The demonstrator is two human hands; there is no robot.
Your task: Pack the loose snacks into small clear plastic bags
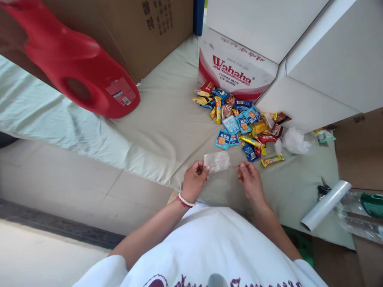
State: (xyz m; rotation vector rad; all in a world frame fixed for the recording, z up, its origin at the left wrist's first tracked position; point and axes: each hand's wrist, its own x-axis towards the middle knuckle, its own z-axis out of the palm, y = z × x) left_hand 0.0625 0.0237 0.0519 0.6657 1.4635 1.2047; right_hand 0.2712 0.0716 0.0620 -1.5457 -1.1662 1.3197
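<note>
Between thumb and fingers, my left hand (196,179) pinches one end of a small clear plastic bag (218,162), held just above the cloth. My right hand (249,177) is apart from the bag, to its right, with thumb and fingertips pressed together; whatever they hold, if anything, is too small to make out. Beyond both hands lies a loose pile of small wrapped snacks (245,123) in blue, yellow, red and brown. Two blue packets (224,139) lie at the pile's near left edge, close to the bag. A yellow snack stick (273,160) is nearest my right hand.
A pale green cloth (167,131) covers the surface. A large red jug (89,71) stands at left before a cardboard box (149,32). White Wahaha carton (236,71) backs the snacks. Crumpled clear plastic (296,141), a white roll (326,205) and plastic bottles (363,205) lie right.
</note>
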